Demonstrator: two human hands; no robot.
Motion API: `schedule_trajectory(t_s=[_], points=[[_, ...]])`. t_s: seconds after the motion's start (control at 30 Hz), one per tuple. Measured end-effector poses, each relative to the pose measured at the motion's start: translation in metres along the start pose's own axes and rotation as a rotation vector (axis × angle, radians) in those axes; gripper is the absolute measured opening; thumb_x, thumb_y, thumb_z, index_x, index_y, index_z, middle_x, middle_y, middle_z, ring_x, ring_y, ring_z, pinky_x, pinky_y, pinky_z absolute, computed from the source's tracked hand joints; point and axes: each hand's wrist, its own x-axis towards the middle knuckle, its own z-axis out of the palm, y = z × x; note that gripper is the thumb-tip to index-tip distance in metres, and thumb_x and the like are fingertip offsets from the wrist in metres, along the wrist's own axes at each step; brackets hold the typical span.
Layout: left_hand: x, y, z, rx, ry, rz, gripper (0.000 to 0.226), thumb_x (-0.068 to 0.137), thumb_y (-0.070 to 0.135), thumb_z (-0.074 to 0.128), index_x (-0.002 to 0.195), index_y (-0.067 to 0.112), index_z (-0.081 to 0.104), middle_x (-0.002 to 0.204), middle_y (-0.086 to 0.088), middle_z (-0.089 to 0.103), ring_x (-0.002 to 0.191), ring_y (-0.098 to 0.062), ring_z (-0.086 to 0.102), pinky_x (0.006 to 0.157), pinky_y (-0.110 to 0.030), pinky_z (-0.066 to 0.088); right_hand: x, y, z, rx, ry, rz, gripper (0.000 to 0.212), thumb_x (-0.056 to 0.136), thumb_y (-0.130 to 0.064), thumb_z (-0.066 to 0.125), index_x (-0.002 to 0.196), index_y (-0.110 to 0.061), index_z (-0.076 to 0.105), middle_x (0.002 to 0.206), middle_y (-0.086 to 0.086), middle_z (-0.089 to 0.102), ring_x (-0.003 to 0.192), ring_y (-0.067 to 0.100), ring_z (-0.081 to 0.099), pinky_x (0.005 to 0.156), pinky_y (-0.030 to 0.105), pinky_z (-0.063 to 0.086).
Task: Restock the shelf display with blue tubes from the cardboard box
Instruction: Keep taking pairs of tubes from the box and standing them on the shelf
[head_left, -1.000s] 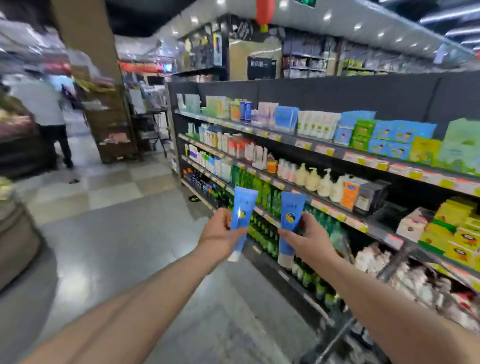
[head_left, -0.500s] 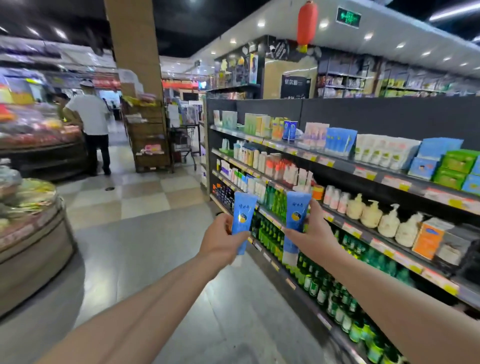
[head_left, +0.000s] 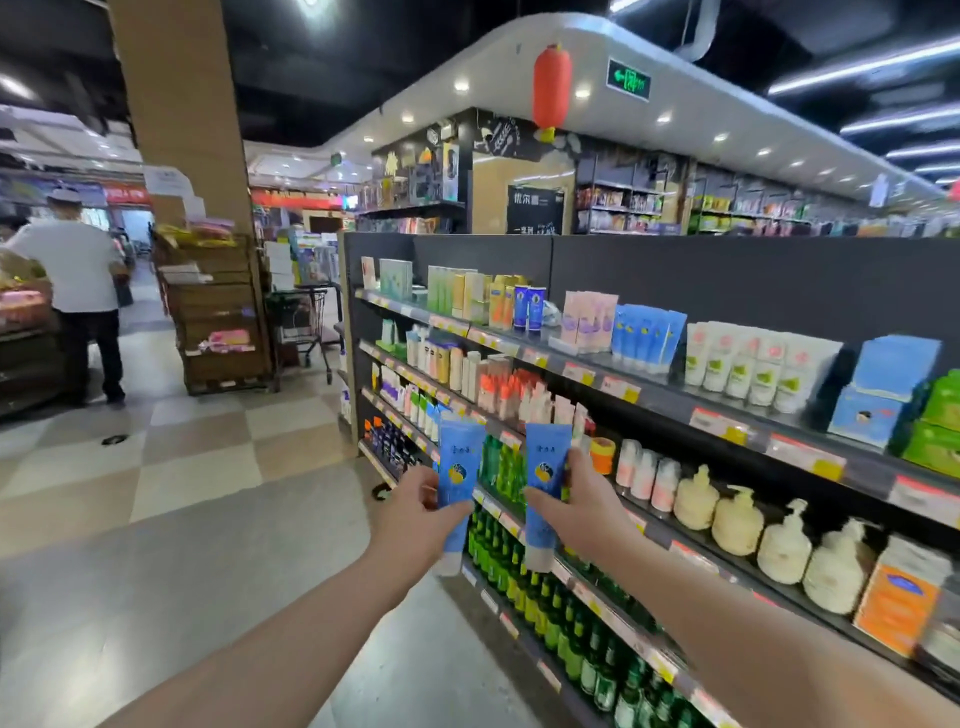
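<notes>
My left hand (head_left: 415, 517) grips a blue tube (head_left: 458, 467) with a yellow mark, held upright with its white cap down. My right hand (head_left: 584, 512) holds a second blue tube (head_left: 543, 470) the same way, just to the right. Both hands are out in front of the dark shelf unit (head_left: 644, 395), level with its middle shelves. On the top shelf stands a row of matching blue tubes (head_left: 647, 335), between pink packs and white tubes. The cardboard box is out of view.
Green bottles (head_left: 524, 582) fill the lower shelves, with cream pump bottles (head_left: 737, 519) to the right. A person in a white shirt (head_left: 78, 280) stands far left by a produce stand. A wooden rack (head_left: 218, 317) and a trolley (head_left: 306, 317) stand at the aisle's end.
The view has swung left and upward along the shelves and moved closer. Both hands keep their tubes, held slightly higher against the shelf front.
</notes>
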Motion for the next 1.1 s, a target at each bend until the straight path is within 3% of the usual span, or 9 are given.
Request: schedule_trajectory(t_s=[0.13, 0.27, 0.4, 0.6, 0.73, 0.87, 0.97, 1.1], points=[[0.052, -0.003, 0.016, -0.055, -0.063, 0.021, 0.024, 0.083, 0.010, 0.067, 0.101, 0.011, 0.052, 0.098, -0.012, 0.062, 0.085, -0.025, 0.061, 0.075, -0.037, 0.051, 0.048, 0.014, -0.004, -0.021, 0.028, 0.017, 0.028, 0.093, -0.029, 0.056, 0.114, -0.017, 0.042, 0.098, -0.006, 0.056, 0.081, 0.009, 0.057, 0.068, 0.030, 0.049], [0.112, -0.008, 0.037, -0.090, -0.154, 0.046, 0.023, 0.084, 0.012, 0.066, 0.103, 0.011, 0.053, 0.099, -0.011, 0.062, 0.081, -0.021, 0.061, 0.069, -0.031, 0.049, 0.094, 0.030, -0.013, -0.024, 0.105, 0.038, 0.020, 0.094, -0.028, 0.055, 0.107, -0.019, 0.043, 0.097, -0.005, 0.056, 0.081, 0.010, 0.057, 0.067, 0.029, 0.048], [0.181, -0.013, 0.059, -0.098, -0.268, 0.085, 0.018, 0.085, 0.015, 0.066, 0.094, 0.020, 0.051, 0.100, -0.009, 0.062, 0.087, -0.023, 0.062, 0.075, -0.035, 0.051, 0.146, 0.043, -0.022, -0.050, 0.203, 0.076, 0.020, 0.092, -0.024, 0.059, 0.103, -0.023, 0.042, 0.091, -0.011, 0.057, 0.077, 0.005, 0.058, 0.064, 0.025, 0.048], [0.284, -0.005, 0.079, -0.101, -0.391, 0.167, 0.018, 0.085, 0.015, 0.066, 0.097, 0.018, 0.052, 0.097, -0.003, 0.063, 0.083, -0.016, 0.062, 0.064, -0.022, 0.048, 0.226, 0.046, -0.032, -0.085, 0.369, 0.142, 0.026, 0.090, -0.020, 0.062, 0.110, -0.015, 0.047, 0.095, -0.008, 0.057, 0.076, 0.001, 0.055, 0.062, 0.019, 0.047], [0.330, -0.001, 0.107, -0.133, -0.476, 0.210, 0.020, 0.085, 0.013, 0.066, 0.089, 0.024, 0.050, 0.088, 0.003, 0.060, 0.075, -0.007, 0.058, 0.058, -0.016, 0.044, 0.253, 0.063, -0.041, -0.082, 0.481, 0.213, 0.024, 0.088, -0.022, 0.065, 0.103, -0.026, 0.047, 0.090, -0.013, 0.057, 0.088, 0.013, 0.059, 0.076, 0.033, 0.051], [0.361, -0.001, 0.150, -0.157, -0.599, 0.216, 0.021, 0.084, 0.013, 0.066, 0.097, 0.021, 0.051, 0.094, -0.002, 0.061, 0.079, -0.010, 0.061, 0.058, -0.016, 0.046, 0.271, 0.084, -0.069, -0.115, 0.580, 0.265, 0.026, 0.087, -0.021, 0.065, 0.104, -0.026, 0.046, 0.093, -0.012, 0.058, 0.086, 0.011, 0.058, 0.074, 0.031, 0.049], [0.385, 0.004, 0.184, -0.198, -0.650, 0.243, 0.023, 0.084, 0.008, 0.065, 0.091, 0.023, 0.049, 0.088, 0.001, 0.060, 0.074, -0.005, 0.059, 0.053, -0.010, 0.047, 0.293, 0.097, -0.098, -0.118, 0.650, 0.259, 0.031, 0.087, -0.015, 0.066, 0.108, -0.026, 0.047, 0.096, -0.009, 0.060, 0.094, 0.017, 0.060, 0.083, 0.038, 0.052], [0.421, 0.014, 0.223, -0.190, -0.654, 0.277, 0.025, 0.083, 0.013, 0.067, 0.087, 0.029, 0.049, 0.093, -0.001, 0.063, 0.078, -0.009, 0.061, 0.064, -0.020, 0.047, 0.334, 0.113, -0.133, -0.139, 0.729, 0.220, 0.028, 0.085, -0.012, 0.066, 0.103, -0.025, 0.049, 0.087, -0.014, 0.058, 0.085, 0.016, 0.058, 0.076, 0.033, 0.050]])
